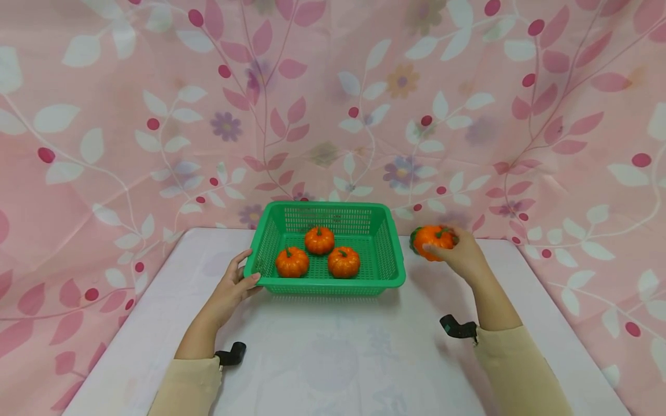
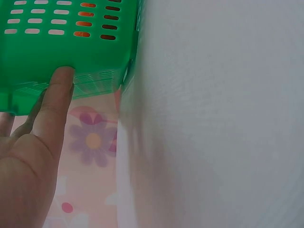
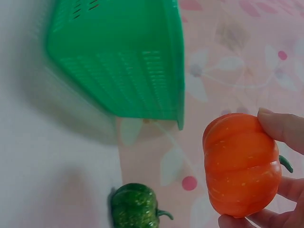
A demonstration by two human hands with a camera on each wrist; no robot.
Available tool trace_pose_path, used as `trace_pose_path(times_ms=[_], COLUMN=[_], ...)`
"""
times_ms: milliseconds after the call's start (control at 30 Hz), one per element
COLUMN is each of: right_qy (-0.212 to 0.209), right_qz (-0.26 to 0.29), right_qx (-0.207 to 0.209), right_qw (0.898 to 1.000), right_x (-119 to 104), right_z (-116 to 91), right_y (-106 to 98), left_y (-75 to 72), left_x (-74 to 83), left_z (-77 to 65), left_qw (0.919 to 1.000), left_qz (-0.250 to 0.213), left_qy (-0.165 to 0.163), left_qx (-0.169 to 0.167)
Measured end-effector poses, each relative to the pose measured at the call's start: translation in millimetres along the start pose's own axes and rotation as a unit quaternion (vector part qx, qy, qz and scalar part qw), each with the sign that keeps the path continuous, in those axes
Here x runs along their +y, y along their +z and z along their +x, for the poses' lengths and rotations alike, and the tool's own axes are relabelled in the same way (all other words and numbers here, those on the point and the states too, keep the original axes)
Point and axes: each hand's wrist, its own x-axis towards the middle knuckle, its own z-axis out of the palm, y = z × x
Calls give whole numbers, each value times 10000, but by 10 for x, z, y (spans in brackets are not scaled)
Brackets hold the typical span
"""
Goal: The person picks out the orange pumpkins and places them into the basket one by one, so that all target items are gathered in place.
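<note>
A green plastic basket [image 1: 387,280] stands on the white table with three small orange pumpkins inside: one at the left [image 1: 292,263], one at the back [image 1: 319,240] and one at the right [image 1: 344,262]. My left hand [image 1: 235,287] touches the basket's near left corner, its thumb and fingers mostly straight against the outside, as the left wrist view shows too. My right hand [image 1: 463,256] holds another orange pumpkin [image 3: 241,164] between thumb and fingers, to the right of the basket. Partly hidden behind it in the head view, a dark green pumpkin [image 3: 135,206] sits on the table.
The white table [image 1: 322,358] ends at a pink floral cloth [image 1: 333,115] that hangs behind it and along both sides. A black wrist mount [image 1: 232,353] sticks out from the left sleeve, another black mount [image 1: 458,327] from the right one.
</note>
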Motion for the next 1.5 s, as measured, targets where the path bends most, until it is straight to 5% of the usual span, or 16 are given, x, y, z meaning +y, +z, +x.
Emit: trace_pose_path(times_ms=[733,1500], right_qy=[-366,-601], right_qz=[-41,-48], right_qx=[-308,-882], right_qw=[9988,9943], right_x=[-444,-812], right_z=[155,517], right_y=[-25,262], left_y=[15,13], left_x=[32,4], left_z=[-5,-4], left_qw=[10000,10000], left_qz=[20,-3], left_qy=[-32,-61], left_qx=[-13,12])
